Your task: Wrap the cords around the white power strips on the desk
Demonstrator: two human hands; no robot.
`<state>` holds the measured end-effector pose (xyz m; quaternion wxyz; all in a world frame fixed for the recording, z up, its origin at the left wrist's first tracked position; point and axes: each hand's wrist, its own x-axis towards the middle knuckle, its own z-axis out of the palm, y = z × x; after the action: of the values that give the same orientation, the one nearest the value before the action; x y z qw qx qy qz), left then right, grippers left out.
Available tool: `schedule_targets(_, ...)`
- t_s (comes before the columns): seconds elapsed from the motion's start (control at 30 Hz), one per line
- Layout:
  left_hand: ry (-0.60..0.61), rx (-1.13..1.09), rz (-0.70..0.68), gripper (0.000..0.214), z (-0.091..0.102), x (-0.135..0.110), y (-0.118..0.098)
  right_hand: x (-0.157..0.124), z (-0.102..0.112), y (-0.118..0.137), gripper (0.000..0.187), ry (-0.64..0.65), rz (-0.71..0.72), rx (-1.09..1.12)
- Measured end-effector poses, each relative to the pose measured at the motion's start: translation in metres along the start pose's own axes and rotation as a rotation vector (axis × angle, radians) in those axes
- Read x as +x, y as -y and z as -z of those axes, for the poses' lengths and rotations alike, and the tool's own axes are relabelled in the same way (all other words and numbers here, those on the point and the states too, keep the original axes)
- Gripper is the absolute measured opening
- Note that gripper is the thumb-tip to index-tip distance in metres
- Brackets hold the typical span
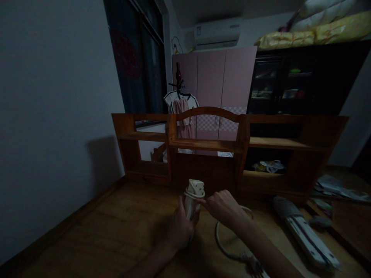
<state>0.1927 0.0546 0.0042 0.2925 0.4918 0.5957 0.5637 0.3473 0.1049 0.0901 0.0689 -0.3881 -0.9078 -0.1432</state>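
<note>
A white power strip (pixel 193 195) stands on end above a wooden desk (pixel 121 227), with its white cord wound around it. My left hand (pixel 180 227) is closed around the strip's lower part. My right hand (pixel 222 206) pinches the cord at the strip's upper side. The loose rest of the cord (pixel 228 247) loops over the desk to a plug (pixel 255 266) near the front edge.
A wooden shelf unit (pixel 208 144) stands at the back of the desk. A second white power strip (pixel 310 237) lies to the right, with papers (pixel 336 187) beyond it. A wall (pixel 52 127) runs along the left. The room is dim.
</note>
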Motion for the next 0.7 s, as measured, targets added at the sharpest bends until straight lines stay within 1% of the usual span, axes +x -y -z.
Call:
schedule_targets(0.1, -0.018, 0.076, -0.118, 0.063, 0.000, 0.001, -0.002, 0.001, 0.001, -0.001, 0.057, 0.014, -0.010, -0.001)
schedule_targets(0.17, -0.025, 0.038, -0.127, 0.060, 0.000, 0.004, -0.002, 0.001, 0.001, -0.003, 0.053, 0.022, -0.025, -0.005)
schedule_targets(0.3, -0.040, -0.090, -0.058, 0.071, 0.001, 0.012, 0.003, 0.000, 0.001, -0.005, 0.042, 0.028, -0.029, -0.002)
schedule_targets(0.43, -0.075, -0.199, 0.022, 0.081, 0.005, 0.023, 0.012, -0.001, 0.001, -0.006, 0.022, 0.063, -0.028, 0.011)
schedule_targets(0.5, -0.075, -0.256, 0.040, 0.077, 0.008, 0.028, 0.014, -0.002, 0.002, -0.006, 0.020, 0.089, -0.034, 0.017)
schedule_targets(0.6, -0.047, -0.332, 0.065, 0.071, 0.012, 0.031, 0.013, -0.003, 0.004, -0.003, 0.022, 0.094, -0.036, 0.016)
schedule_targets(0.7, -0.038, -0.346, 0.094, 0.069, 0.012, 0.030, 0.010, -0.003, 0.003, 0.003, 0.020, 0.098, -0.029, 0.008)
